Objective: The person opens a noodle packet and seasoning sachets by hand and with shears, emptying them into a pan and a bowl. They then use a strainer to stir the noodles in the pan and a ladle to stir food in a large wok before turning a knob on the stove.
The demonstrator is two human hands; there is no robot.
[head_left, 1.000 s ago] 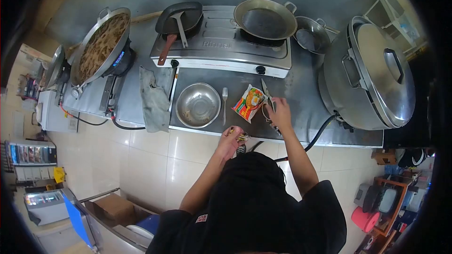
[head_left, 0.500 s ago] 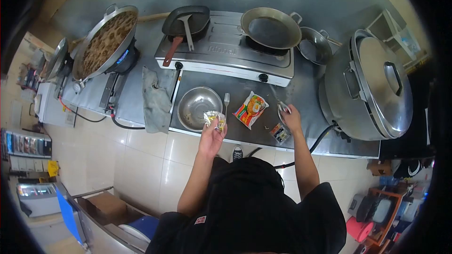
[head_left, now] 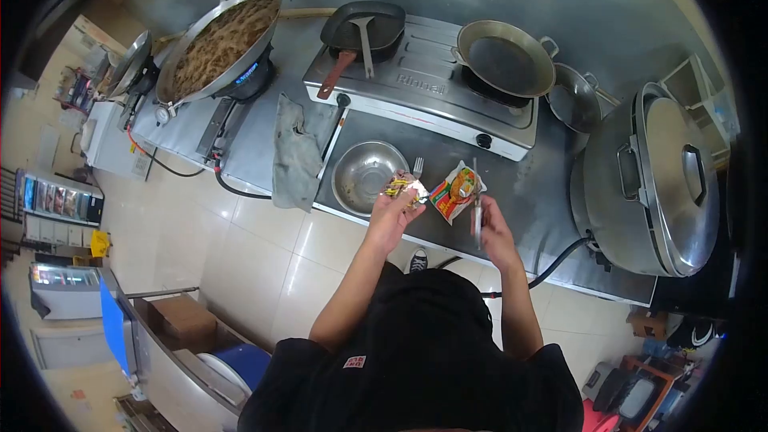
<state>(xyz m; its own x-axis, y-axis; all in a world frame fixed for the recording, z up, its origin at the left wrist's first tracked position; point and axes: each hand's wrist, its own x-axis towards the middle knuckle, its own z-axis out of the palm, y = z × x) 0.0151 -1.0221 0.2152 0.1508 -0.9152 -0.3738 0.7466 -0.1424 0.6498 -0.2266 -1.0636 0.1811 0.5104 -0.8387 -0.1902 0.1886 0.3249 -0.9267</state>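
Observation:
My left hand (head_left: 391, 218) is closed around a shiny foil sachet (head_left: 408, 186), silver with yellow markings, over the right rim of a steel bowl (head_left: 346, 184). Slim metal scissors (head_left: 478, 220) point away from me in my closed right hand (head_left: 498, 236); motion blurs them a little. Their blades pass in front of the right edge of an instant noodle packet (head_left: 453, 192) with a food picture on it. A fork (head_left: 418, 166) lies between bowl and packet, its lower part hidden by the sachet.
Behind the bowl stands a two-burner gas stove (head_left: 420, 84) with a square pan (head_left: 384, 28) and a wok (head_left: 504, 60). A large lidded pot (head_left: 620, 200) stands right. At left are a grey cloth (head_left: 294, 164) and a big wok of bubbling brown liquid (head_left: 228, 44).
My right hand has brought the scissors left and turned them upright in view, closer to my left hand. The small clear packet on the counter is now out of sight. The whole view has shifted.

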